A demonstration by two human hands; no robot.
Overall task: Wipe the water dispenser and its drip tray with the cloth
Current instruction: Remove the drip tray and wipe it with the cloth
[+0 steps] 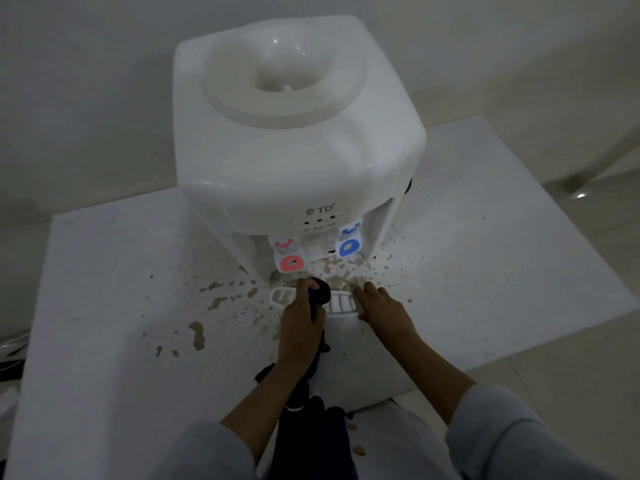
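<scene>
**Wiping the drip tray at the foot of a water dispenser**

At the near middle of the white tabletop (114, 306), a small white slatted drip tray (341, 303) lies just in front of the water dispenser (294, 140), pulled out from under the taps. The left hand (301, 327) is curled round a dark cloth (320, 292), pressing a bunched end of it down onto the tray's middle; the rest of the cloth trails back under the wrist towards the person. The right hand (382, 308) rests on the tray's right end with fingers fairly straight and spread, apparently steadying it; whether the thumb hooks the rim cannot be told.

The tray looks like thin, light plastic, stiff but likely to slide on the damp surface, so holding it down at one end while rubbing seems sensible. The cloth is soft and limp and should push into the slots when bunched.

Behind the tray, the dispenser stands toward the far edge of the tabletop, a white box with an open funnel on top and no bottle fitted. A red tap (289, 256) sits on the left and a blue tap (349, 242) on the right. It looks bulky but probably light when empty, so it may shift if scrubbed hard.

Brownish spill stains (197, 336) spatter the tabletop around the tray and out to the left. Grey sleeves show at the bottom.
</scene>
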